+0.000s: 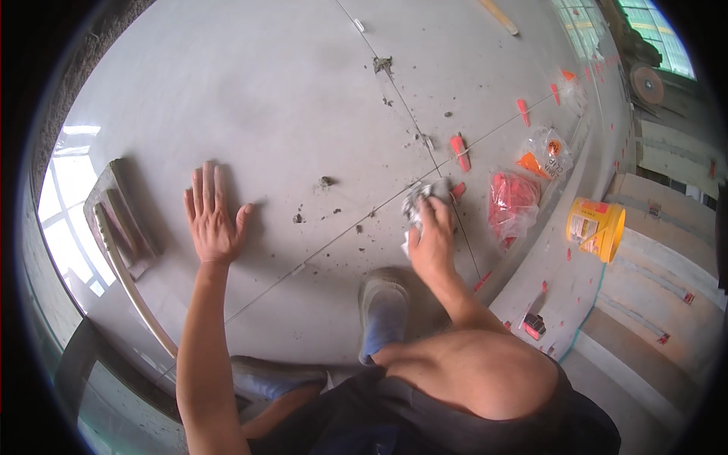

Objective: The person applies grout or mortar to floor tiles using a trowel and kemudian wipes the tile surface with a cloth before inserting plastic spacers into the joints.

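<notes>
My left hand (pixel 214 227) lies flat on the large grey tiles (pixel 280 91), fingers stretched out, holding nothing. In my right hand (pixel 434 241) is a crumpled white and grey rag (pixel 415 206), pressed onto the tile near where the joint lines cross. Just beyond the rag lies a red tile wedge (pixel 459 153), with another red piece (pixel 458 189) close beside it. Dark crumbs of mortar (pixel 327 181) are scattered between my hands and along the joints. My right palm and part of the rag are hidden by the fingers.
A grey trowel (pixel 125 220) rests left of my left hand. At right are a bag of red wedges (pixel 514 199), a clear bag with orange pieces (pixel 547 155), a yellow bucket (pixel 596 230) and a small red and black tool (pixel 534 326). A wooden handle (pixel 500 18) lies at the far side.
</notes>
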The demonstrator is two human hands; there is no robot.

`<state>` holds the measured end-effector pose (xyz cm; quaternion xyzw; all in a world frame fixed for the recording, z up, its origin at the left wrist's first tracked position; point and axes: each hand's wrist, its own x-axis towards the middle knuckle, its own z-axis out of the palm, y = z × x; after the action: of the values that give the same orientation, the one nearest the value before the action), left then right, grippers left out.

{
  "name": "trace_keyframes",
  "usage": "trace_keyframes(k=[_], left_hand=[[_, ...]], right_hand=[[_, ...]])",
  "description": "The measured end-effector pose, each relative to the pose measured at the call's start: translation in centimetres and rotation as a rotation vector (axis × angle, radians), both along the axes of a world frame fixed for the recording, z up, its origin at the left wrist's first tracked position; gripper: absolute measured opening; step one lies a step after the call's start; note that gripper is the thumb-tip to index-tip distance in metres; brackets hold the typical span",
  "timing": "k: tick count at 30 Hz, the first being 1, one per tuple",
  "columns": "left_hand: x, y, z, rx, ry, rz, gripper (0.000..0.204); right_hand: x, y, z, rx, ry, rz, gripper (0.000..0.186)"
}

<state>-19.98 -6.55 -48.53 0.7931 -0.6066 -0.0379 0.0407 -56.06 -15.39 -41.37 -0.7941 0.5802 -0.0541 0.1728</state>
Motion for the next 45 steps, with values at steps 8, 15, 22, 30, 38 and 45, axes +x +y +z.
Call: trace_keyframes(k=[8, 15, 22, 30, 38, 45], left_hand=[[-0.9, -1.6, 0.0, -0.218, 0.145, 0.187, 0.072], [-21.8, -12.4, 4.8, -0.122, 0.501, -0.466, 0.017], [-24.4, -14.7, 1.7, 0.051, 0.302, -0.720, 0.006], [-23.6, -16.3, 1.5, 0.014, 0.362, -0.859, 0.004], [-23.2, -17.8, 1.5, 0.104, 0.422, -0.949, 0.009], [-23.1, -19.5, 4.3, 0.243, 0.569, -0.983, 0.013]], right_hand=[[1.4, 2.6, -1.5, 0.160, -0.145, 0.137, 0.053], [-2.8, 2.0, -1.2, 0.009, -0.226, -0.228, 0.061], [-3.6, 1.9, -1.3, -0.057, -0.005, -0.354, 0.070], [-3.8, -0.2, -3.0, -0.011, -0.276, -0.267, 0.047], [-1.7, -3.1, -4.0, -0.119, -0.252, -0.296, 0.045], [-1.0, 1.1, -3.4, 0.006, -0.228, -0.102, 0.032]])
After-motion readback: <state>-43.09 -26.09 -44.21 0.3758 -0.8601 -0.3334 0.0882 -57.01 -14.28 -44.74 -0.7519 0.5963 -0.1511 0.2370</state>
